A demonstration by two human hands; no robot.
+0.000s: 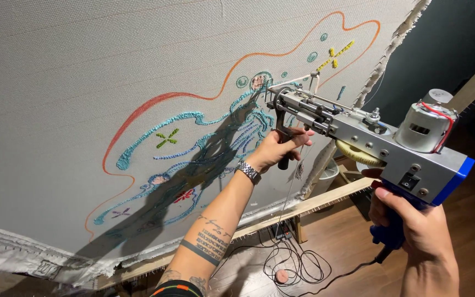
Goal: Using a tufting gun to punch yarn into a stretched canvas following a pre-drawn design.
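Left hand [281,147] wrapped tight around the black front handle [282,135] of the tufting gun [358,132], fingers curled shut on the bar, steel wristwatch [248,171] just behind. Right hand [419,225] clamped on the blue pistol grip [391,225] at the rear, index finger up near the trigger area, thumb side hidden. Gun held level between both hands, needle tip [270,88] touching the stretched grey backing cloth [83,82] at a small pinkish patch inside the orange outline [166,96]. Pale yarn [311,80] looped through the guide at the nose.

Looks heavy toward the back: metal body, silver motor [427,127] perched on top, yellow gear [353,154] beneath. Rigid throughout, so best gripped exactly as here, front bar for steering and rear grip for bearing the weight. Worth avoiding: exposed gear, sliding rods, needle end. Cloth taut yet yielding, likely to flex under pressure; tufted turquoise lines [193,118] soft and raised. Black power cord [298,264] trailing from the grip down to the wooden floor [347,242], loosely coiled, an easy snag. Wooden frame rail [314,202] just below the cloth edge.
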